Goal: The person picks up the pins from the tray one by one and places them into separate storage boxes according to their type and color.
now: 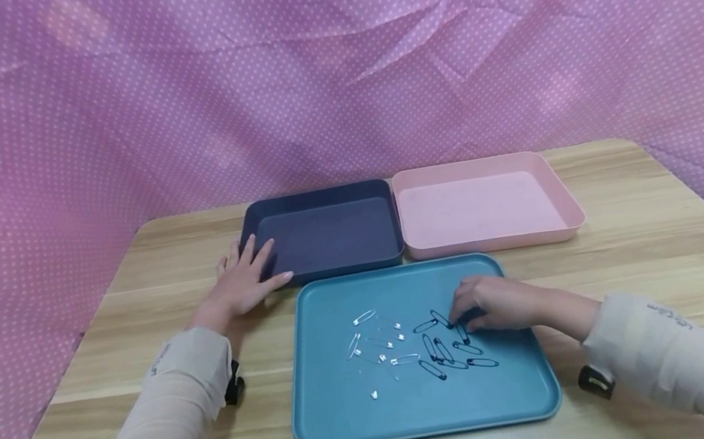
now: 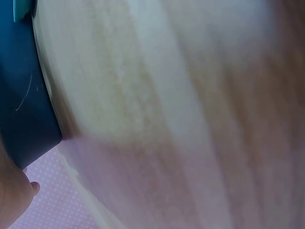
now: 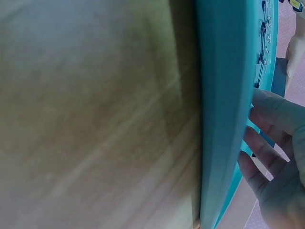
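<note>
My left hand rests with spread fingers on the left rim of the dark navy tray. In the left wrist view only part of that hand shows, beside the tray's wall. My right hand reaches low over the right side of the teal tray, thumb and forefinger apart at a black safety pin. Several more black safety pins lie just left of and below its fingertips. The right wrist view shows its fingers loosely bent over the teal rim.
Several silver safety pins lie scattered on the left half of the teal tray. A pink tray stands at the back right, beside the navy one. All three sit on a wooden table backed by pink dotted cloth.
</note>
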Demonstrator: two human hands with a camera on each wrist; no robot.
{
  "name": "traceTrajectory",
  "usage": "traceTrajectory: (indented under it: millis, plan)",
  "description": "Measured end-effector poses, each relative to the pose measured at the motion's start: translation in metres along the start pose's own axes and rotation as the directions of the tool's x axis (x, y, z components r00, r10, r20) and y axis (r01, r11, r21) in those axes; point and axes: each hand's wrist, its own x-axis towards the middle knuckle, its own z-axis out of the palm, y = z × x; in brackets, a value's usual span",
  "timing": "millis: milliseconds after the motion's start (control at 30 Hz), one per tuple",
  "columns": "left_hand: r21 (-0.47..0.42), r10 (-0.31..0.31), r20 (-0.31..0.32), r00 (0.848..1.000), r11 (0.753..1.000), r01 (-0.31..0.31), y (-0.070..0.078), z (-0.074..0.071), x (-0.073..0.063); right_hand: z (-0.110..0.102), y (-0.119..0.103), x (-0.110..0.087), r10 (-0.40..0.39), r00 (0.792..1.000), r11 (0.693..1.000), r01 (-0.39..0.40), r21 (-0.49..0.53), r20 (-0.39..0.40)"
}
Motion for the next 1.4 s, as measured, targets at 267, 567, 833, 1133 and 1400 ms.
traceTrajectory:
  millis: [267,567,833,1133,1400]
  plan:
    - [-0.013,0.002,-0.002,1.0,1.0,-0.002,-0.0016,0.0012,0.0002,0.0007,0.0009,0.0034,-0.008,1.0,1.0,0.008,-0.023,0.021]
    - [0.007,0.015,-0.009,1.0,1.0,-0.015,-0.004,0.0024,0.0019,0.0007,0.0024,0.0043,-0.029,1.0,0.999,0.029,-0.028,0.013]
    - [0.008,0.014,-0.003,1.0,1.0,-0.014,-0.0043,0.003,0.0021,0.0001,0.0011,0.0034,-0.048,0.999,0.999,0.048,-0.025,0.02]
    - [0.016,0.009,-0.004,1.0,1.0,-0.009,-0.0035,0.0024,0.0014,-0.0007,-0.0013,0.0038,-0.001,0.999,1.0,0.001,0.003,0.043]
    - [0.011,0.007,-0.003,1.0,1.0,-0.007,-0.0026,0.0046,0.0033,-0.0002,-0.0029,0.0024,0.042,0.997,0.999,-0.043,0.024,0.057]
